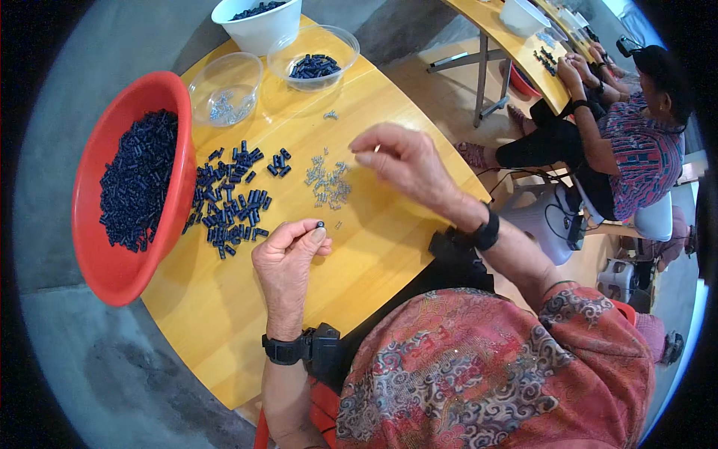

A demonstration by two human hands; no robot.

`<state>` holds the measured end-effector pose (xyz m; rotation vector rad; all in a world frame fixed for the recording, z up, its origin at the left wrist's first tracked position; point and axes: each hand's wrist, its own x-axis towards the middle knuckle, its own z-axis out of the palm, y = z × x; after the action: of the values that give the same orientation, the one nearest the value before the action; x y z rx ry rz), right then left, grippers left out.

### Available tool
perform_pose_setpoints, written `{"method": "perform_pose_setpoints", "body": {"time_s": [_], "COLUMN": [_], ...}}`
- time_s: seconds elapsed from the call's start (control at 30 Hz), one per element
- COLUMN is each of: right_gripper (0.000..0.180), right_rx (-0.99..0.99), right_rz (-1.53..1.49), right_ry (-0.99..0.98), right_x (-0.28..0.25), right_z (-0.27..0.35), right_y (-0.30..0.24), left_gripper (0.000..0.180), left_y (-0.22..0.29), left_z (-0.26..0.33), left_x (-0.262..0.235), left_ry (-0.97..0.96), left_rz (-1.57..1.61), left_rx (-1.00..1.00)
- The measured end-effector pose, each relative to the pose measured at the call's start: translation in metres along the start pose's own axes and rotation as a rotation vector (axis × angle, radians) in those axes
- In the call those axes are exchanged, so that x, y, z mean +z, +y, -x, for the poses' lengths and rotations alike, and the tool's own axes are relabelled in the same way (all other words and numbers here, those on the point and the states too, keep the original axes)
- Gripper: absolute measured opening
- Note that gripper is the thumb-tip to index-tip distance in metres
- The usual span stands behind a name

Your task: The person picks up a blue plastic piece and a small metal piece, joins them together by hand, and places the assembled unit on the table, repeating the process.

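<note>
My left hand [288,251] is closed in a pinch over the yellow table, the end of a small dark plastic cylinder [320,224] showing between thumb and forefinger. To its upper right my right hand [407,161] hovers, thumb and forefinger curled together; whatever is between them is too small to make out. Below and left of the right hand lies a scatter of tiny silvery metal pieces [327,185], like little screws or springs. Many dark blue-black cylinders [238,206] are spread in a loose pile left of them.
A big red basin [88,217] full of dark cylinders stands at the table's left edge. Clear bowls [196,90] hold metal pieces and dark cylinders, beside a white tub [254,31]. Another person [636,150] works at a second table [490,22], right.
</note>
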<state>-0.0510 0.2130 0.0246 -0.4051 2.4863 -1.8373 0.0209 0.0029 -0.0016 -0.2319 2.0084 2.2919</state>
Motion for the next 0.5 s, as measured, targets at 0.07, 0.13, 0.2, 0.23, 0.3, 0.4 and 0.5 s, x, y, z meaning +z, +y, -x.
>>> {"method": "perform_pose_setpoints", "body": {"time_s": [0.07, 0.13, 0.2, 0.23, 0.3, 0.4, 0.5], "right_gripper": [0.013, 0.011, 0.008, 0.006, 0.005, 0.003, 0.005], "right_rx": [-0.121, -0.202, -0.284, -0.285, -0.287, -0.306, -0.289], "right_rz": [0.296, 0.413, 0.527, 0.582, 0.633, 0.685, 0.672], "right_ry": [0.029, -0.002, -0.033, -0.033, -0.037, -0.016, -0.018], "right_x": [-0.012, -0.012, -0.013, -0.012, -0.010, -0.008, -0.010], "right_z": [-0.013, -0.019, -0.023, -0.025, -0.026, -0.027, -0.029], "right_y": [0.008, 0.020, 0.027, 0.028, 0.029, 0.031, 0.034], "left_gripper": [0.014, 0.014, 0.015, 0.015, 0.015, 0.015, 0.015], "left_y": [0.002, 0.003, 0.004, 0.004, 0.004, 0.003, 0.003], "left_z": [0.000, 0.000, -0.001, -0.001, -0.001, -0.001, -0.001], "left_x": [0.001, 0.001, 0.001, 0.000, 0.000, 0.000, 0.001], "left_ry": [-0.009, -0.015, -0.017, -0.012, -0.021, -0.039, -0.014], "left_rz": [0.009, 0.015, 0.017, 0.016, 0.028, 0.029, 0.057], "left_rx": [-0.004, -0.010, -0.013, -0.016, -0.016, -0.007, -0.006]}}
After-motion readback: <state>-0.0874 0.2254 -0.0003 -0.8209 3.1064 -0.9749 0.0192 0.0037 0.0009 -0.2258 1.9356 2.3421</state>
